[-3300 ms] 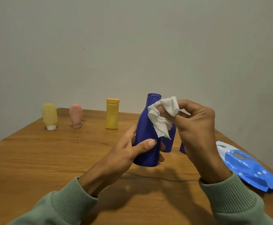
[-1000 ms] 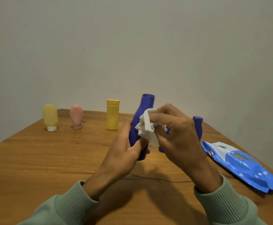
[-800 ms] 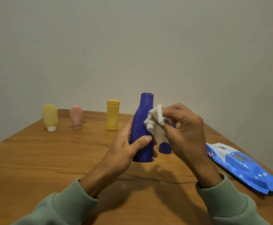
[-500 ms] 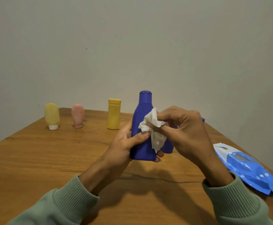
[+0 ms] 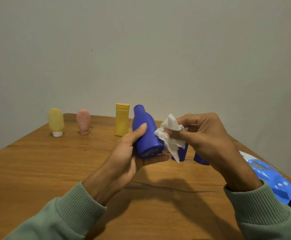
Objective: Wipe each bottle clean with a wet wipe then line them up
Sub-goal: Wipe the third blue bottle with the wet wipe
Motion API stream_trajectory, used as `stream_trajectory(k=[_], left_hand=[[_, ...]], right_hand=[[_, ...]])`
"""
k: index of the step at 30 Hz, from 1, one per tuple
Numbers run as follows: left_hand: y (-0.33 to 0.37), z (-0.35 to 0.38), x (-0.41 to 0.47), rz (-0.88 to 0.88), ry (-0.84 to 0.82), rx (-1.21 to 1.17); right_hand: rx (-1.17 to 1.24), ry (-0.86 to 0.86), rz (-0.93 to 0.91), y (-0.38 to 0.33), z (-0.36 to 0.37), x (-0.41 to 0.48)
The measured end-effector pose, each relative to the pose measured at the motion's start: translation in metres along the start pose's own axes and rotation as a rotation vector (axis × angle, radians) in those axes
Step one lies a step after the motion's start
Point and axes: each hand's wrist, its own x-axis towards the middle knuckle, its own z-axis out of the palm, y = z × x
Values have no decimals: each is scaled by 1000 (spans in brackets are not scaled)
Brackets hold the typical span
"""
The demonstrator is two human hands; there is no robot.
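We are gripping the blue bottle (image 5: 146, 134) in our left hand (image 5: 129, 153), fingers and thumb curled round its lower body. It is lifted off the worktop (image 5: 37, 170) at the centre of the view, its neck tipping toward 11 o'clock and its base facing us. Our right hand (image 5: 205, 135) is pinching the crumpled wet wipe (image 5: 170, 135) against the bottle's flank, at 3 o'clock of it. We are judging that the damp, smooth body could be slipping out of so low a grip, and a drop would be sending it into the bottles standing just behind, at 4 o'clock, and toppling them. The wipe's loose tail is hanging close to those, so a wide stroke could be dragging one over. Counting, we are seeing six bottles. Three are blue: the one in hand, plus a second blue bottle (image 5: 182, 153) and a third blue bottle (image 5: 200, 159), both partly hidden. One yellow bottle (image 5: 122, 119), one pink tube (image 5: 83, 121) and one pale yellow tube (image 5: 55, 121) are standing between 11 and 10 o'clock. We are also counting one wipe and one wipes pack (image 5: 276, 184), lying at 4 o'clock.
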Motion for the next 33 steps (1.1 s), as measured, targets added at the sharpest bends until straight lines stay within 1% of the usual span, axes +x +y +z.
stream_trajectory(k=[3, 6, 14, 18, 20, 25, 28, 31, 33], left_hand=[[5, -4, 1, -29, 45, 15], [4, -7, 4, -45, 74, 49], [6, -9, 7, -76, 140, 12], [7, -11, 7, -70, 118, 14], [7, -11, 7, -74, 111, 14], [8, -9, 10, -56, 172, -2], [8, -10, 10, -68, 201, -26], [9, -10, 10, -89, 204, -79], [8, -11, 12, -89, 215, -91]], right_hand=[[47, 68, 6, -1, -1, 0], [60, 56, 7, -1, 4, -1], [-7, 40, -55, 3, 24, -3], [13, 53, -104, 4, 28, -3], [-23, 92, -158, 6, 29, -3], [-219, 221, -409, 13, 37, -5], [-278, 216, -500, 12, 41, -9], [-361, 164, -547, 13, 49, -13], [-403, 173, -561, 15, 50, -12]])
